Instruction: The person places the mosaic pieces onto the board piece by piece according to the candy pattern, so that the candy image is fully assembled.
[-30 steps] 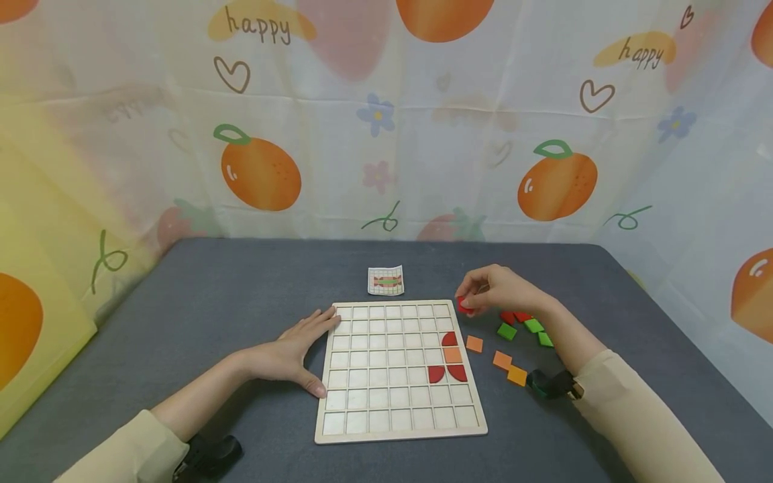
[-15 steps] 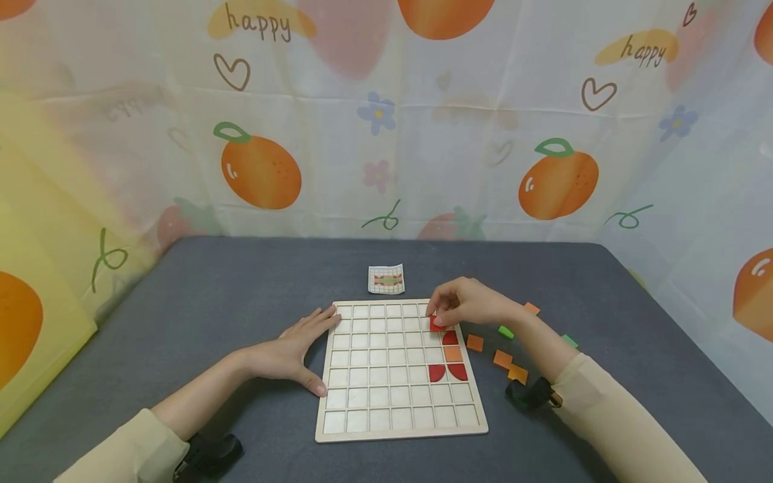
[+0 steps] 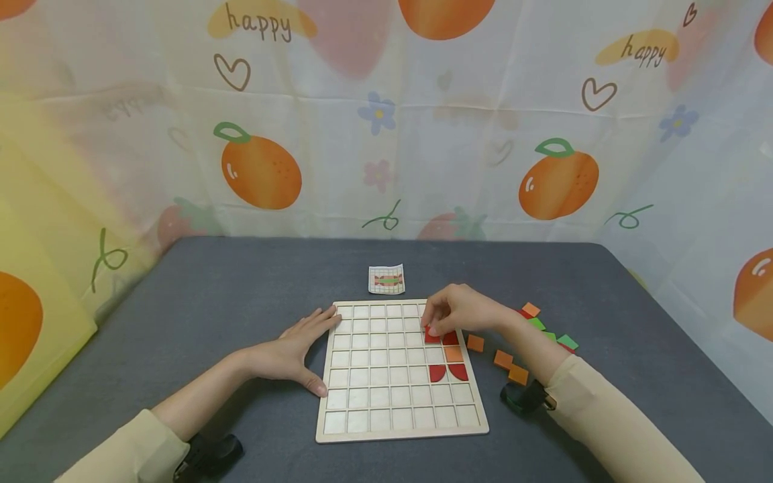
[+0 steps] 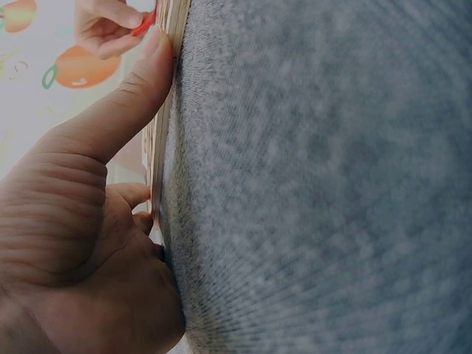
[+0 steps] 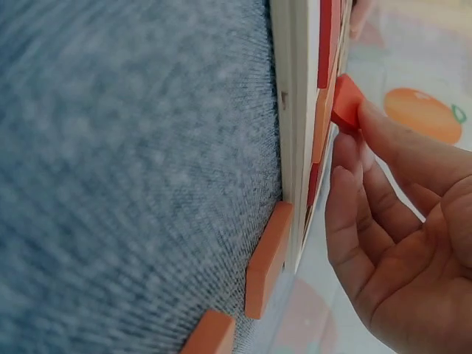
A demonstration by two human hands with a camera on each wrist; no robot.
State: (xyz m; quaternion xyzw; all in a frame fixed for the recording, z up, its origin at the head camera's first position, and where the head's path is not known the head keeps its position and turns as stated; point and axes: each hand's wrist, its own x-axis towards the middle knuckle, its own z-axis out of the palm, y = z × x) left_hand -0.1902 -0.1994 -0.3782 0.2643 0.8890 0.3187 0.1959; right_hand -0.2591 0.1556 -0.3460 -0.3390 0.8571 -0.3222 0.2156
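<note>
The left hand (image 3: 286,352) and right hand (image 3: 465,310) are bare; the cream left sleeve (image 3: 123,451) and matching right sleeve (image 3: 616,419), loosely creased, stop well short of them; a rounded black left wrist camera (image 3: 214,456) sits at the near left; the black right wrist camera (image 3: 522,397) shows dark green and a small brass-coloured fitting (image 3: 549,402).

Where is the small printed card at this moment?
In the head view, the card lies on the table, just beyond the far edge of the board, left of the right hand.

One wooden grid board (image 3: 378,376), one white paper card (image 3: 386,279); visible: five orange tiles (image 3: 475,343), three green tiles (image 3: 568,341), six red tiles (image 3: 457,371).
</note>
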